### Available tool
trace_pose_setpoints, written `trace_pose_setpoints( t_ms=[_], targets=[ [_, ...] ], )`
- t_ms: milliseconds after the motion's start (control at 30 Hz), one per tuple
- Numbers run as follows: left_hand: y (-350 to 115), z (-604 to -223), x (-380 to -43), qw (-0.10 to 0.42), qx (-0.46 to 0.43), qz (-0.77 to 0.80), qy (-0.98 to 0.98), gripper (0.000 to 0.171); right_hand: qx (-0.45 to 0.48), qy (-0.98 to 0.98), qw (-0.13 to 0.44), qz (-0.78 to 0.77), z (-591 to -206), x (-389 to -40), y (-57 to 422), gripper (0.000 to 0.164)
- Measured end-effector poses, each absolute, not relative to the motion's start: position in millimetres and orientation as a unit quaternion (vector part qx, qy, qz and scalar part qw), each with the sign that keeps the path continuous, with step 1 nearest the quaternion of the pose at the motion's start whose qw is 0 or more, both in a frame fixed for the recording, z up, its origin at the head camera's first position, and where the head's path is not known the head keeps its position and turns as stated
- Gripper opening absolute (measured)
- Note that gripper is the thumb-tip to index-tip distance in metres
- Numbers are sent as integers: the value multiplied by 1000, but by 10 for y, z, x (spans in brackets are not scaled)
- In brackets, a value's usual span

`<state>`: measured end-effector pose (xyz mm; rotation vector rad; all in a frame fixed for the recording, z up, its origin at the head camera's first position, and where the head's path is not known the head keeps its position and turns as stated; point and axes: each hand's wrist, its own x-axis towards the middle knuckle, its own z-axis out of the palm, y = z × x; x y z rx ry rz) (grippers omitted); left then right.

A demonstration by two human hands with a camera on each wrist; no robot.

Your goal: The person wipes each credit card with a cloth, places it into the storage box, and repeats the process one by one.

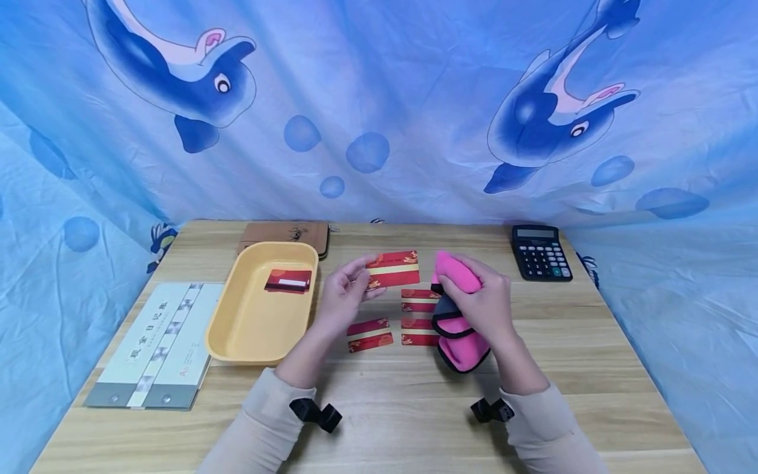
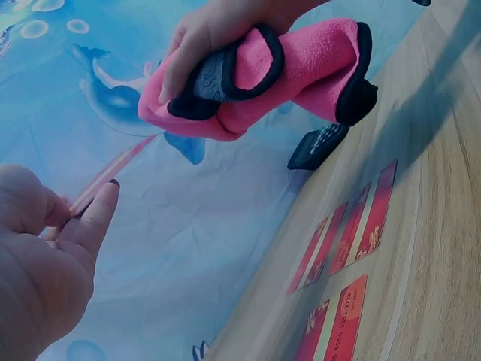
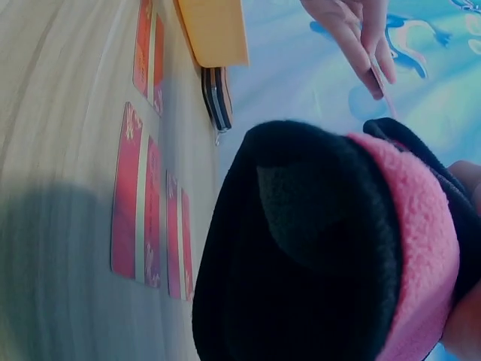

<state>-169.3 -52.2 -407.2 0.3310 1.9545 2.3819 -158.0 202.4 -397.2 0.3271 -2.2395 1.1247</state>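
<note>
My left hand (image 1: 343,294) pinches a red bank card (image 1: 393,270) with a pale band, holding it up off the table. In the left wrist view that card (image 2: 113,171) is seen nearly edge-on between thumb and fingers. A pink fleece piece (image 1: 464,352) with black trim and a dark strap is gripped by my right hand (image 1: 488,299), beside the raised card. Its dark opening (image 3: 301,248) faces the right wrist camera. Three more red cards lie below the hands: a left one (image 1: 370,334), a front one (image 1: 418,332) and a back one (image 1: 419,300), the latter two partly covered by the fleece.
A yellow tray (image 1: 260,352) on the left holds red cards (image 1: 288,281), one showing a dark stripe. Left of it lies a pale ledger book (image 1: 155,342); behind it, a brown wallet-like case (image 1: 278,233). A black calculator (image 1: 541,253) sits at the back right, before a blue curtain (image 1: 426,131).
</note>
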Motion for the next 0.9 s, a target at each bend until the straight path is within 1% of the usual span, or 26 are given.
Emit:
trace_pose_setpoints(
  t_ms=[100, 200, 333, 467, 533, 633, 700, 900],
  targets=[
    [-534, -4067, -1695, 31, 94, 764, 637, 35, 117, -841, 303, 433, -3974, -1577, 2051, 39],
    [-539, -4064, -1697, 35, 97, 766, 634, 36, 113, -840, 302, 436, -3971, -1577, 2071, 39],
    [-537, -4071, -1706, 29, 101, 763, 638, 37, 107, -838, 303, 441, -3975, -1572, 2095, 40],
    [-546, -4093, -1732, 12, 110, 768, 631, 29, 106, -835, 306, 444, -3979, -1564, 2111, 40],
    [-556, -4095, -1748, 6, 106, 772, 627, 25, 105, -834, 307, 445, -3974, -1558, 2116, 40],
    [-578, -4089, -1770, 2, 80, 765, 638, 24, 105, -833, 309, 448, -3963, -1551, 2121, 39],
    [-581, -4077, -1777, 11, 55, 760, 648, 25, 106, -830, 312, 451, -3954, -1546, 2119, 39],
    [-527, -4069, -1768, 41, 46, 754, 654, 35, 130, -828, 320, 441, -3934, -1545, 2060, 40]
  ],
)
